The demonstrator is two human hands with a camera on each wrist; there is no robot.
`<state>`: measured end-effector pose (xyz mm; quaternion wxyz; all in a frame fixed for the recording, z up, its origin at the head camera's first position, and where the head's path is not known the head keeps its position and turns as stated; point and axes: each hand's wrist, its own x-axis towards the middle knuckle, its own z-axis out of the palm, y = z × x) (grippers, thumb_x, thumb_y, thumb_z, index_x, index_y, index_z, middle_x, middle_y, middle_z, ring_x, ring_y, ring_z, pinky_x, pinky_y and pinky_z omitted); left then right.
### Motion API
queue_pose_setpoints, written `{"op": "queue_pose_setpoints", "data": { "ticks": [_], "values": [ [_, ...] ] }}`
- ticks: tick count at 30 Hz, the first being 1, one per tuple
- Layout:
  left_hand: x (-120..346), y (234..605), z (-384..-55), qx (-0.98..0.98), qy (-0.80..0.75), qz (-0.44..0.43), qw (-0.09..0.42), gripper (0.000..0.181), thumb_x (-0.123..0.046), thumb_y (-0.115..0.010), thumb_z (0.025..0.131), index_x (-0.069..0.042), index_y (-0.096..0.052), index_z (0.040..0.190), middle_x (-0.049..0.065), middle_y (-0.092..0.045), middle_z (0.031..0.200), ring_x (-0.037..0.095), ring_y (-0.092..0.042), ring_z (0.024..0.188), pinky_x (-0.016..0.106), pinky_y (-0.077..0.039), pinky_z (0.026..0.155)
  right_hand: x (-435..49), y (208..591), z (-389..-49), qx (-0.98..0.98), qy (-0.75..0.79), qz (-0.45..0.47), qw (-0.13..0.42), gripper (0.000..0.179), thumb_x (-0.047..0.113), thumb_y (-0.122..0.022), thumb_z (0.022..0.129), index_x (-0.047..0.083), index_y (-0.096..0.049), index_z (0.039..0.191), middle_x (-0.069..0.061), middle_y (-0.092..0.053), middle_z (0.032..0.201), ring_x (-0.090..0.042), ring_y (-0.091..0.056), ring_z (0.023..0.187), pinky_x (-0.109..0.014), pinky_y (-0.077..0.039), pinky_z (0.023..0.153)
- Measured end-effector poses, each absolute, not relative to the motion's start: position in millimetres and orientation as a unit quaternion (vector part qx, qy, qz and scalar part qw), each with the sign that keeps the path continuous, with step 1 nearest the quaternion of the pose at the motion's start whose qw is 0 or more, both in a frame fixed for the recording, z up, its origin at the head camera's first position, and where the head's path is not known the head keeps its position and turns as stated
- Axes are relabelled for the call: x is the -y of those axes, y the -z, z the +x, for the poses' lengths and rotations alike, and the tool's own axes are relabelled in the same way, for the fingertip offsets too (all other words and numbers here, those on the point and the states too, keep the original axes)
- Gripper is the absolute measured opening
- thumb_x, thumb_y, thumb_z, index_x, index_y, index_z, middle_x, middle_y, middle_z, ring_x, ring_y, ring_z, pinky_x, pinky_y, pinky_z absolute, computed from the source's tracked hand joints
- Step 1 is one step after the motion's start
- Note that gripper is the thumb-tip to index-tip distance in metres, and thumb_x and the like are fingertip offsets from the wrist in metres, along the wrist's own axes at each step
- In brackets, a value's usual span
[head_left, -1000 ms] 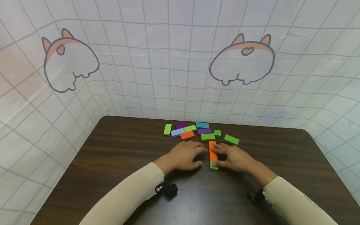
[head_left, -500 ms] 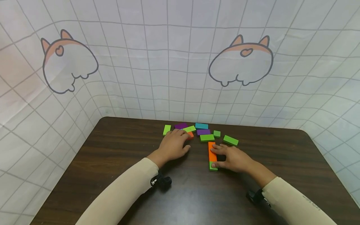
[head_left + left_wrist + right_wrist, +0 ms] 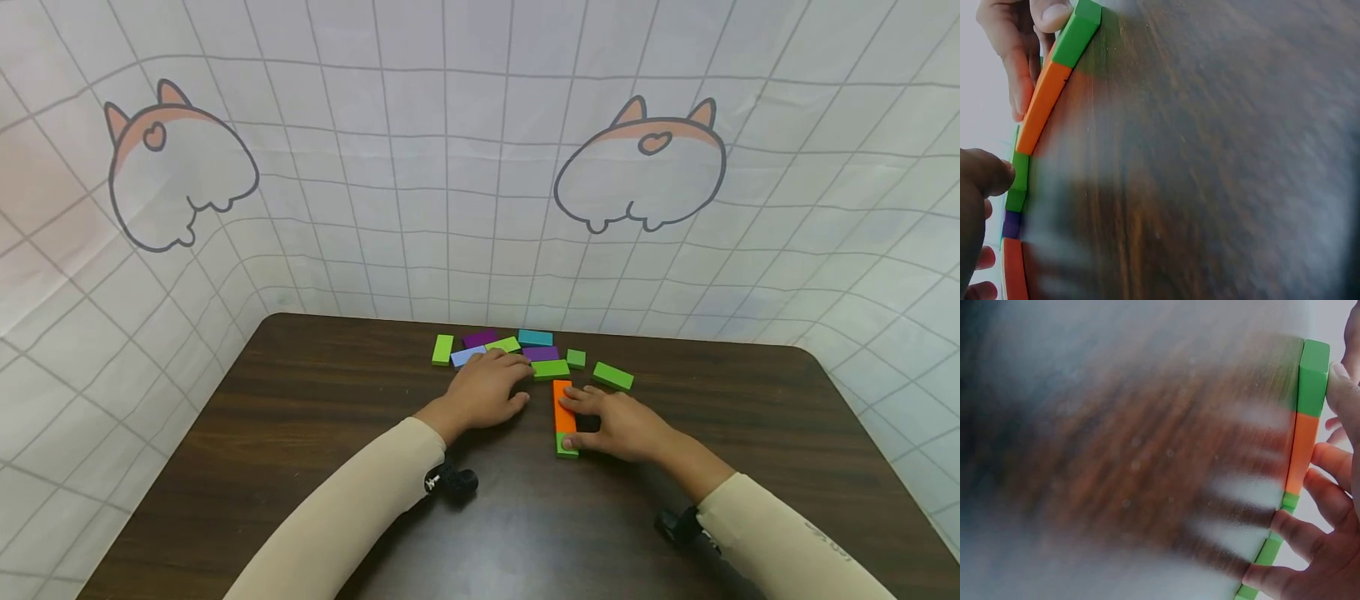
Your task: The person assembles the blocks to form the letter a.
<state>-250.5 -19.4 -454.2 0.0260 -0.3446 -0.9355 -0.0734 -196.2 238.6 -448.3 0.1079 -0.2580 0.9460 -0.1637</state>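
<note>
My right hand rests at an orange block and a green block that lie end to end in a line. Its thumb touches the green one and its fingertips the orange one, as the left wrist view also shows. My left hand reaches over the blocks at the back, fingers spread, fingertips right by a long green block. A red-orange block is hidden under that hand in the head view. Behind the left hand lie a lavender block and a lime block.
More blocks lie along the back of the dark wooden table: lime, purple, blue, another purple block, a small green cube and a green block. A white gridded cloth hangs behind.
My left hand went from beside the orange block leftward to the lavender and red-orange blocks, then came back slightly right. My right hand stayed at the orange and green blocks.
</note>
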Motion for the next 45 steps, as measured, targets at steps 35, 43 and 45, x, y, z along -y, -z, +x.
{"op": "queue_pose_setpoints", "data": {
  "ticks": [35, 43, 45],
  "values": [
    [20, 453, -259, 0.942, 0.044, -0.331, 0.042, 0.023, -0.035, -0.064, 0.100, -0.025, -0.073, 0.119, -0.006, -0.065, 0.130, 0.022, -0.050, 0.127, 0.046, -0.037, 0.110, -240, 450, -195, -0.946, 0.166, -0.258, 0.105, 0.080, 0.062, -0.069, 0.089, 0.012, -0.053, 0.150, -0.009, -0.046, 0.156, -0.038, -0.039, 0.144, -0.057, -0.038, 0.109],
    [20, 453, -261, 0.940, 0.045, -0.329, 0.081, 0.008, -0.029, -0.068, 0.099, -0.026, -0.076, 0.100, -0.009, -0.071, 0.111, 0.020, -0.056, 0.110, 0.043, -0.042, 0.100, -240, 449, -195, -0.946, 0.163, -0.256, 0.109, 0.081, 0.063, -0.068, 0.089, 0.013, -0.053, 0.150, -0.008, -0.045, 0.156, -0.038, -0.039, 0.144, -0.058, -0.038, 0.109],
    [20, 453, -261, 0.938, 0.050, -0.332, 0.090, 0.007, -0.027, -0.069, 0.098, -0.026, -0.076, 0.096, -0.010, -0.071, 0.106, 0.020, -0.056, 0.107, 0.042, -0.043, 0.097, -240, 449, -195, -0.946, 0.164, -0.256, 0.110, 0.081, 0.063, -0.068, 0.089, 0.013, -0.053, 0.151, -0.008, -0.045, 0.157, -0.039, -0.039, 0.144, -0.059, -0.038, 0.109]
  ]
}}
